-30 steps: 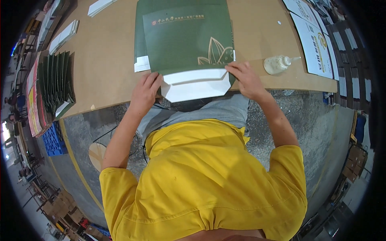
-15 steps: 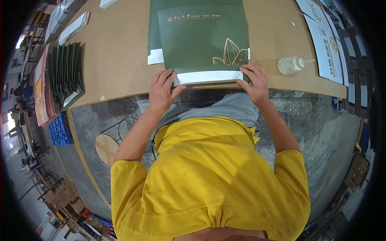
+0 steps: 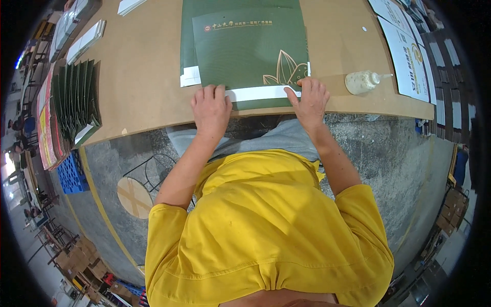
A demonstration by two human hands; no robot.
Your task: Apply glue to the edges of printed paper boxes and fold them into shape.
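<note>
Left hand (image 3: pixel 211 110) flat, right hand (image 3: pixel 311 102) thumb-spread on the green bag (image 3: pixel 240 56) at the near edge of the tabletop (image 3: pixel 138 77), I judge uneven pressure could skew the white strip (image 3: pixel 258 93)

The paper bag (image 3: pixel 235 56) is deep green, with gold lettering and a gold-outlined leaf motif (image 3: pixel 285 67); the strip (image 3: pixel 258 93) along its near edge is plain white. The tabletop (image 3: pixel 143 66) is tan, the squeeze bottle (image 3: pixel 360 82) cloudy off-white. The shirt (image 3: pixel 266 204) is solid yellow, the trousers (image 3: pixel 255 139) grey, the crate (image 3: pixel 72 173) blue. A yellow line (image 3: pixel 104 212) crosses the mottled grey floor (image 3: pixel 381 153).
</note>
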